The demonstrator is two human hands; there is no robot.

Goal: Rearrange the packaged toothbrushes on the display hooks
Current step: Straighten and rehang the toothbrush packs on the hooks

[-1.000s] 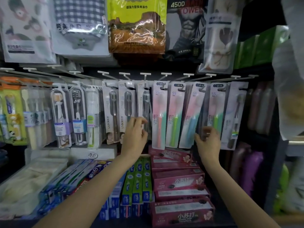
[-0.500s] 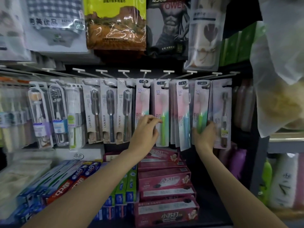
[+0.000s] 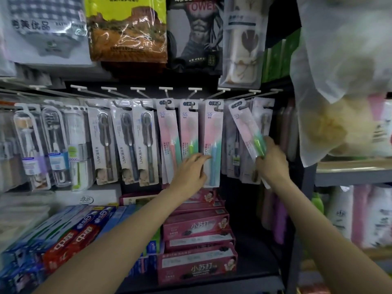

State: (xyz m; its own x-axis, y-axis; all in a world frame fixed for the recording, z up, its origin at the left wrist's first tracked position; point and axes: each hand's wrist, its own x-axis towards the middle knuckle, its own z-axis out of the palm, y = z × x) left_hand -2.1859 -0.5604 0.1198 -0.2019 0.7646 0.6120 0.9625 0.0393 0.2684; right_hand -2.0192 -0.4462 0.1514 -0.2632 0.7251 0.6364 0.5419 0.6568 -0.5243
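Left hand (image 3: 191, 168) at centre frame, fingers straight, touching blue toothbrush pack (image 3: 213, 143), right hand (image 3: 271, 164) at centre right gripping tilted green pack (image 3: 249, 130), three grey packs (image 3: 125, 143) hanging left of centre

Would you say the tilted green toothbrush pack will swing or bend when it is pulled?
Probably swings: the green toothbrush pack hangs tilted from its hook while the right hand grips its lower end. Its thin flat card likely flexes a little. It looks light.
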